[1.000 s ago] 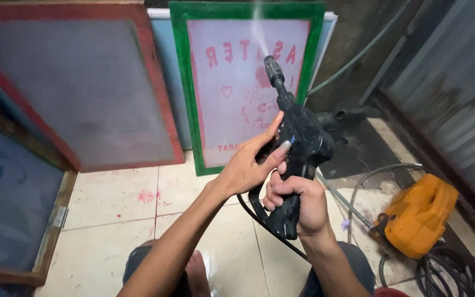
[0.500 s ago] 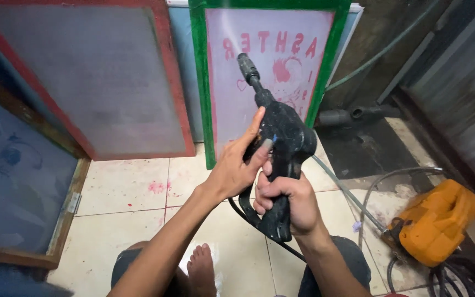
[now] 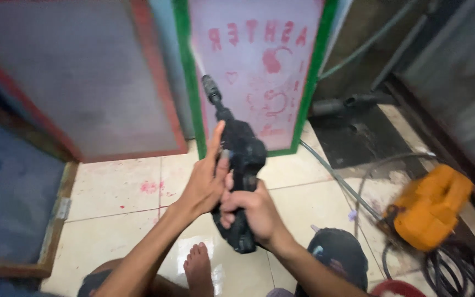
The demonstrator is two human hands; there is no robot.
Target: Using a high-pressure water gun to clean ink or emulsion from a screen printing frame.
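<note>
A black plastic pressure-washer spray gun [image 3: 237,165] is held out over a pale tiled floor [image 3: 116,209], its short nozzle tilted up and to the left toward a green-framed printing screen [image 3: 259,71] with faded red markings on its pale mesh. The right hand [image 3: 251,212] is clenched around the gun's grip, fingers wrapped across the front. The left hand [image 3: 207,179] lies flat against the left side of the gun's body, fingers extended upward and touching it rather than closed around it. A thin spray line shows past the nozzle tip, against the screen's left edge. To the left, a red-framed mesh screen [image 3: 78,77] leans beside the green one, and a brown wood-framed screen [image 3: 12,192] stands at the far left. An orange machine housing [image 3: 430,206] sits on the floor at right, blurred, with dark coiled hoses [image 3: 452,269] just beside it. A bare foot [image 3: 199,267] rests on the wet tiles below the hands.
</note>
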